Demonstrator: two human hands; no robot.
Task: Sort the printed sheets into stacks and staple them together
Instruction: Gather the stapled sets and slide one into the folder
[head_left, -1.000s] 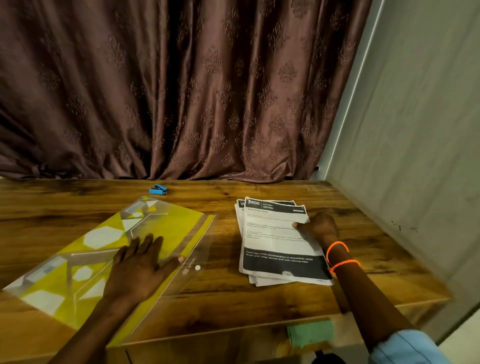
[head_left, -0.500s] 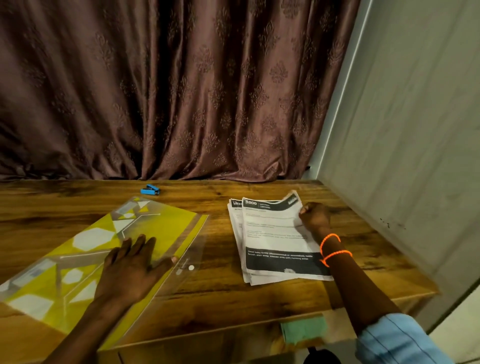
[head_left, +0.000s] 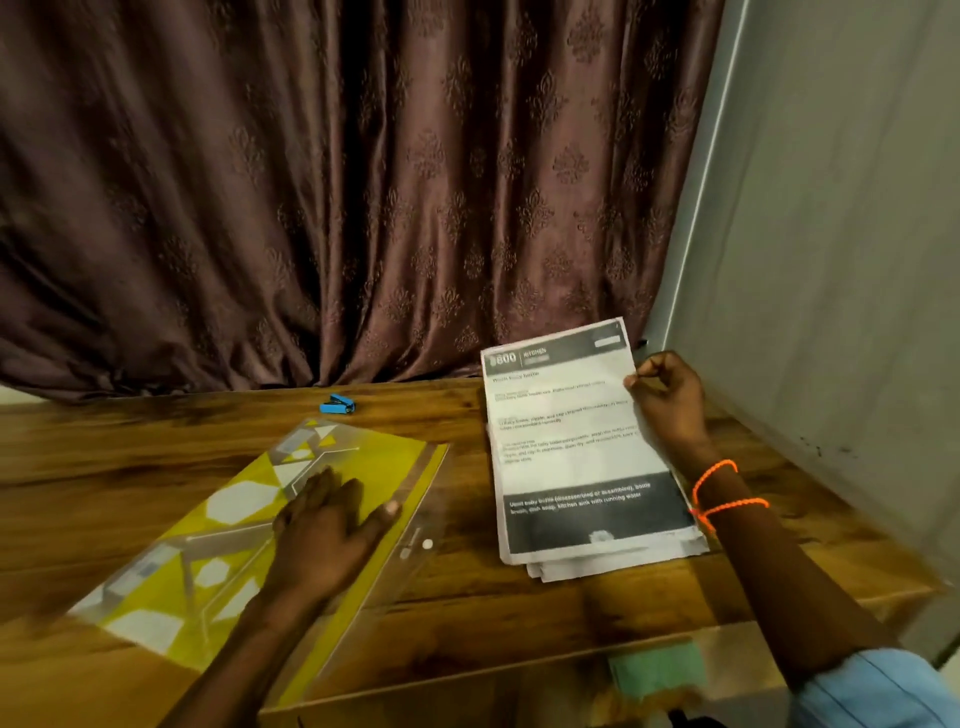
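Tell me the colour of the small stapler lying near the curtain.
Bright blue; the small stapler shows best in the head view, on the wooden table.

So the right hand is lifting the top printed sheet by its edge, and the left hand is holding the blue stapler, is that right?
Not quite. In the head view the left hand lies flat on the yellow plastic folder, not on the blue stapler, which sits untouched near the curtain. The rest holds: the right hand pinches the top printed sheet by its edge and lifts it.
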